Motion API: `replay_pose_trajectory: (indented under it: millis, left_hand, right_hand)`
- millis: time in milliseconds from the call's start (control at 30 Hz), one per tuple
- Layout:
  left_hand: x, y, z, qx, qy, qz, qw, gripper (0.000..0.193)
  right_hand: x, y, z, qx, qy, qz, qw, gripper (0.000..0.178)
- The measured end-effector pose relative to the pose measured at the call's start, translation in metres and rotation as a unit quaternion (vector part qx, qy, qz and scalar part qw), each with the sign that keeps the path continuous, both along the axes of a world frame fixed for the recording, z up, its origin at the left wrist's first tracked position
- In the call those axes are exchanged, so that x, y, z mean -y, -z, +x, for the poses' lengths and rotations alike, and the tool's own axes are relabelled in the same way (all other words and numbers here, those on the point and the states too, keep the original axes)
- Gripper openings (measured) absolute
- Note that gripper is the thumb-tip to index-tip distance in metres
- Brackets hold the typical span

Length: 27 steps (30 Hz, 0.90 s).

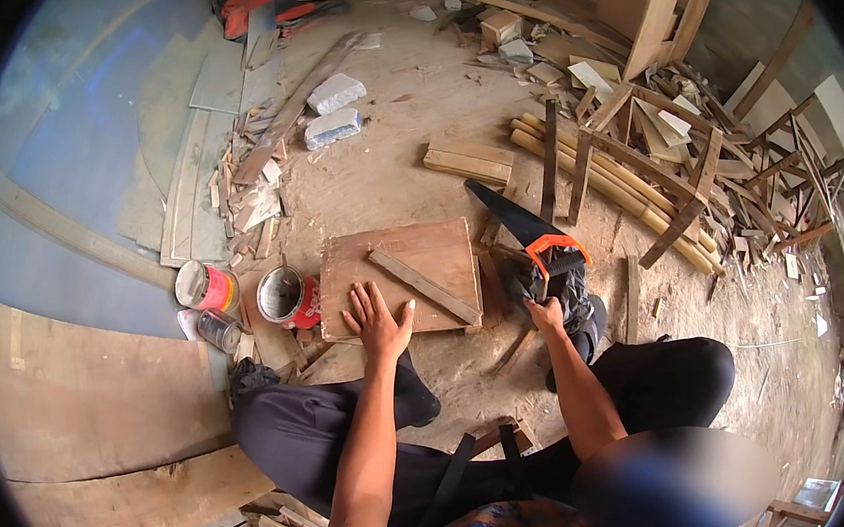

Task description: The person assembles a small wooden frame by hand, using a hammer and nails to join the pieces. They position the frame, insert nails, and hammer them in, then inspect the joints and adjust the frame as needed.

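Observation:
My left hand [379, 322] lies flat with fingers spread on the near edge of a square brown wooden board [347, 265]. A narrow wood strip [424, 285] rests diagonally across that board, just right of my fingers. To the right, my right hand [546, 316] is closed beside a crumpled black plastic bag [573, 295]. A thin, light-coloured piece shows at its fingertips, but I cannot make out what it is. Just beyond that hand is a handsaw [513, 213] with a dark blade and an orange-and-black handle, its blade pointing away to the left.
Paint cans [282, 294] and a glass jar [219, 331] stand left of the board. Farther off lie white blocks [335, 126], short planks [470, 162] and bamboo poles [627, 195]. Wood scraps [671, 126] pile up at right. A plywood sheet [91, 383] leans at left.

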<state>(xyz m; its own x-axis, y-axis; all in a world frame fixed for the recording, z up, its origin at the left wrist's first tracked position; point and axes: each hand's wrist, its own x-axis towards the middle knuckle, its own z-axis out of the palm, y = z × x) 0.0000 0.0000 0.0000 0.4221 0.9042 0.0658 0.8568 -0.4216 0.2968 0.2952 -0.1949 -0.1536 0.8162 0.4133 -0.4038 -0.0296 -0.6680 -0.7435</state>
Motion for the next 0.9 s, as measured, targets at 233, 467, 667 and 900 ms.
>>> replay_pose_trajectory:
  millis: [233, 467, 667, 900]
  left_hand:
    - [0.006, 0.0, 0.022, 0.037, 0.003, 0.002, 0.999, 0.081]
    - [0.002, -0.007, 0.046, 0.252, -0.079, 0.054, 0.963, 0.078]
    - [0.016, 0.001, 0.078, 0.139, -0.059, -0.022, 0.988, 0.097]
    - [0.013, 0.02, 0.083, 0.128, -0.029, 0.0, 0.991, 0.099]
  right_hand:
    - [0.017, -0.001, 0.011, 0.024, 0.158, 0.157, 0.975, 0.043]
    - [0.022, -0.071, 0.035, -0.069, 0.202, 0.302, 0.929, 0.045]
    - [0.032, -0.095, 0.037, -0.073, 0.191, 0.295, 0.933, 0.048]
    - [-0.008, -0.18, 0.022, -0.158, 0.109, 0.445, 0.875, 0.037]
